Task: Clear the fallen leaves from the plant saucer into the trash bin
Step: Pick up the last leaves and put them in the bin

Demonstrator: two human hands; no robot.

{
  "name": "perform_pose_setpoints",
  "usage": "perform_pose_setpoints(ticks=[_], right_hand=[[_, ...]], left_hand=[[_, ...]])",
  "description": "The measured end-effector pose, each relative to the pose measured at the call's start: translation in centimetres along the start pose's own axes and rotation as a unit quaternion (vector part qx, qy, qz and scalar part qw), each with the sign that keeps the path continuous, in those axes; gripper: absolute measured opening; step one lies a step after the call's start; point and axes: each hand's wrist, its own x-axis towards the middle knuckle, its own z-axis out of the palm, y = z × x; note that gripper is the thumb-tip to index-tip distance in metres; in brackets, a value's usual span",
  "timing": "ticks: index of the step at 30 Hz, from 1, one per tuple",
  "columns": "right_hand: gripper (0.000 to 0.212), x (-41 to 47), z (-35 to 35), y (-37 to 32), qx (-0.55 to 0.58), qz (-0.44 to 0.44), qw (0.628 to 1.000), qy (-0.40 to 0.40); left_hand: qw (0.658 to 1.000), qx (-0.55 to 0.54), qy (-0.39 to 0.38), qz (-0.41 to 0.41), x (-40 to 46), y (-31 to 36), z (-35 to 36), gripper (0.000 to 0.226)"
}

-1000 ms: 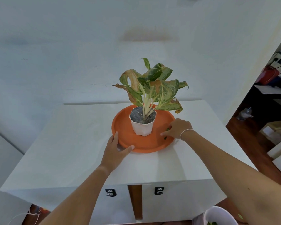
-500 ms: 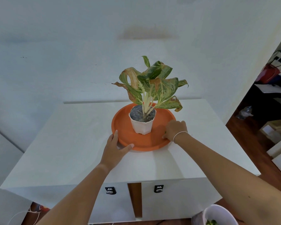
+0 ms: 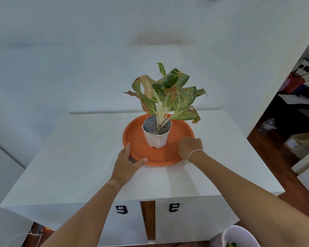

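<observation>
An orange plant saucer (image 3: 136, 138) sits on a white cabinet top (image 3: 75, 157). In its middle stands a white pot (image 3: 156, 139) holding a green and brown leafy plant (image 3: 168, 93). My left hand (image 3: 126, 163) lies at the saucer's front left, index finger along the rim and thumb on the front rim. My right hand (image 3: 190, 147) is on the saucer's right side, knuckles up and fingers curled down onto its floor. Anything under those fingers is hidden. No loose leaf shows on the bare orange surface. A white trash bin (image 3: 239, 235) with green bits inside stands on the floor at lower right.
The cabinet backs onto a white wall and has two dark pulls (image 3: 121, 209) on its front. Wooden floor and a doorway with boxes (image 3: 303, 141) and clutter lie to the right. A white cable (image 3: 30, 234) trails on the floor at lower left.
My right hand slid toward the saucer's front right and curled down; the green leaf seen at its fingertips earlier is now covered. My left hand kept its place on the rim.
</observation>
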Motion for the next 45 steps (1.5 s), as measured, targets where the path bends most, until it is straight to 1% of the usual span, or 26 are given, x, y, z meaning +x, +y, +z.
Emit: perform_pose_setpoints(ticks=[2,3,5,7,10,12,15,18,19,21,26,28,30,32,34,37,41,43,45], right_hand=[[0.031,-0.2,-0.3,0.4,0.099,0.020,0.995,-0.006],[0.032,-0.2,-0.5,0.7,0.169,0.035,0.985,-0.012],[0.032,-0.2,-1.0,1.2,0.312,0.065,0.948,-0.025],[0.034,-0.5,-1.2,1.6,0.415,0.089,0.905,-0.018],[0.041,-1.0,-0.9,2.2,0.486,0.113,0.866,0.016],[0.041,-1.2,-0.3,2.6,0.526,0.135,0.840,0.019],[0.042,-1.5,0.4,3.0,0.614,0.173,0.770,0.010],[0.040,-1.8,0.6,3.3,0.700,0.206,0.684,-0.003],[0.038,-2.0,0.7,3.5,0.722,0.213,0.658,-0.009],[0.036,-2.3,0.8,3.8,0.753,0.217,0.621,-0.020],[0.035,-3.4,1.3,4.6,0.795,0.231,0.560,-0.019],[0.034,-3.8,1.4,4.9,0.801,0.235,0.551,-0.023],[0.032,-4.2,1.5,5.1,0.803,0.235,0.547,-0.025],[0.030,-4.5,1.7,5.4,0.811,0.233,0.536,-0.028],[0.029,-4.7,1.9,5.6,0.820,0.231,0.523,-0.031],[0.027,-5.1,2.1,6.4,0.827,0.231,0.512,-0.030],[0.023,-6.4,2.3,8.3,0.841,0.229,0.491,-0.015],[0.025,-7.7,2.5,9.8,0.853,0.226,0.471,-0.003],[0.028,-9.4,2.6,11.7,0.869,0.225,0.441,0.011]], left_hand=[[1.000,0.000,-0.001,0.000,0.0,0.0,0.0,0.093],[1.000,0.000,-0.001,-0.001,0.0,0.0,0.0,0.093],[1.000,-0.002,0.001,-0.002,0.0,0.0,0.0,0.092],[1.000,0.002,0.006,-0.001,-0.1,-0.1,0.0,0.091],[1.000,0.003,0.015,0.005,-0.2,0.0,0.1,0.089],[1.000,0.005,0.015,0.005,-0.3,0.1,0.2,0.088],[1.000,0.007,0.017,0.003,-0.4,0.1,0.2,0.086],[1.000,0.009,0.019,-0.002,-0.5,0.1,0.3,0.085],[1.000,0.010,0.019,-0.004,-0.5,0.2,0.3,0.084],[1.000,0.012,0.021,-0.005,-0.6,0.1,0.3,0.083],[0.999,0.000,0.044,-0.002,-1.1,0.0,0.3,0.076],[0.997,0.015,0.076,0.012,-1.4,0.1,0.4,0.070],[0.991,0.052,0.121,0.039,-1.8,0.3,0.6,0.062],[0.981,0.076,0.155,0.083,-2.3,0.9,0.9,0.054],[0.972,0.079,0.161,0.150,-2.8,2.0,1.5,0.044],[0.959,0.070,0.114,0.249,-3.8,4.5,2.9,0.031],[0.947,0.010,-0.018,0.322,-6.4,7.9,6.5,0.026],[0.931,0.003,-0.078,0.356,-7.9,9.2,8.8,0.025],[0.911,0.011,-0.138,0.387,-9.4,10.2,11.3,0.026]])
